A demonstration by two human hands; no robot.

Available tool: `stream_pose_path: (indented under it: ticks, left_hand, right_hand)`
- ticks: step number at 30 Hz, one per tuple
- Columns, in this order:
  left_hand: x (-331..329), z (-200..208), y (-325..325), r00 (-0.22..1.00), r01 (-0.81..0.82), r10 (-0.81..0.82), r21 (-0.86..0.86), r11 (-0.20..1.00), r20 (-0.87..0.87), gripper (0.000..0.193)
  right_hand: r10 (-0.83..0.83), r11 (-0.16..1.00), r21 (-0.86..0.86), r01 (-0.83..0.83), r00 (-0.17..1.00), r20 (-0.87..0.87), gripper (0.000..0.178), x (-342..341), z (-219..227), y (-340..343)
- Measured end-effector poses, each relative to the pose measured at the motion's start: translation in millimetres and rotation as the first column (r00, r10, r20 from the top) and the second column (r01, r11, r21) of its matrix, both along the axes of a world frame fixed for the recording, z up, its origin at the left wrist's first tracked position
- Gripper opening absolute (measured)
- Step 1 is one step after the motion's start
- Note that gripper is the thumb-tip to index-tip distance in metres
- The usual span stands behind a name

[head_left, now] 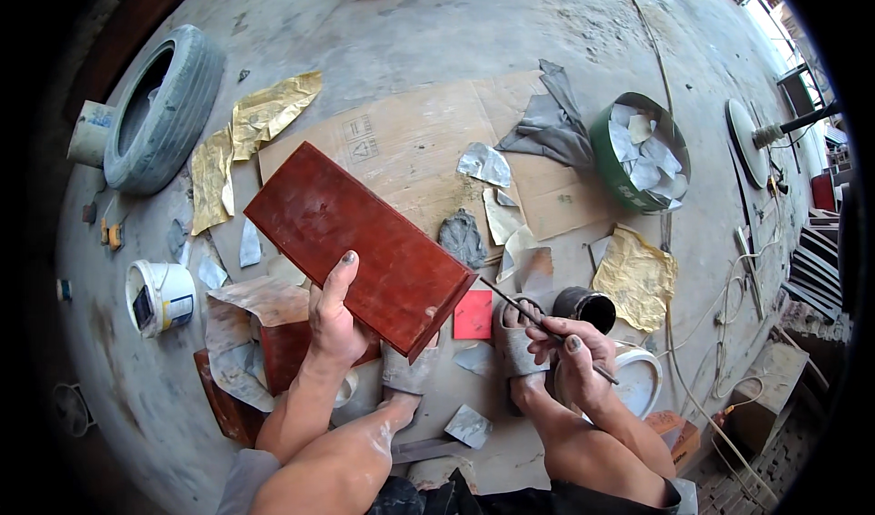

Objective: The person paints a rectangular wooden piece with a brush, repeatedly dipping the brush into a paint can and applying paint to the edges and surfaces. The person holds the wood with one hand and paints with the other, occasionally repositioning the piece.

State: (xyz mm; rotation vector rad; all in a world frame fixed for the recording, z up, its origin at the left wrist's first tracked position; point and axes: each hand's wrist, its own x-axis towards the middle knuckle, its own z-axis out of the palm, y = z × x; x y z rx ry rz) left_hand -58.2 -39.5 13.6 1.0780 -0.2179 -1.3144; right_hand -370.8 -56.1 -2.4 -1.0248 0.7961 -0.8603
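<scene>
My left hand (334, 319) is closed on a reddish-brown lacquered wooden box (365, 242), thumb on its broad face and fingers hidden beneath. The box is tilted in the air above my feet, with a stepped moulding along its near right end. A pale worn spot shows near that end. In my right hand (581, 355) is a thin dark rod like a slim paintbrush (512, 303), pinched between thumb and fingers. Its tip points at the box's right corner; whether it touches I cannot tell. Beside that hand stands an open black pot (585, 309).
Flattened cardboard (410, 141) covers the floor ahead, with sandpaper (635, 276) and rags scattered around. A green tub (643, 155) of paper scraps stands right, a tyre (164, 109) left. Near it is a white bucket (162, 296). Cables (670, 333) trail along the right.
</scene>
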Motion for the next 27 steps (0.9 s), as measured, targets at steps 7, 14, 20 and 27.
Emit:
stream_pose_path:
  ticks: [7, 14, 20, 27]
  left_hand:
    - [-2.7, 3.0, 0.4, 0.999, 0.015, -0.015, -0.007, 1.0, 0.035, 0.042]
    - [-2.3, -3.0, 0.8, 1.0, -0.01, 0.01, 0.011, 1.0, -0.004, 0.043]
    - [-3.5, -2.2, -0.1, 1.0, 0.008, -0.008, 0.016, 1.0, 0.002, 0.044]
    - [-2.5, -3.1, 0.3, 1.0, -0.012, 0.012, 0.017, 1.0, -0.028, 0.043]
  right_hand:
    - [0.012, 0.998, -0.061, -0.011, 1.0, 0.015, 0.038, 4.4, -2.9, -2.1]
    - [0.066, 0.964, -0.25, -0.088, 0.993, -0.097, 0.037, 0.4, -5.0, -4.6]
    - [0.067, 0.957, -0.274, -0.096, 0.992, -0.11, 0.037, 2.7, -2.1, -6.3]
    - [0.105, 0.958, -0.247, -0.143, 0.981, -0.161, 0.036, 2.1, -2.5, -6.2]
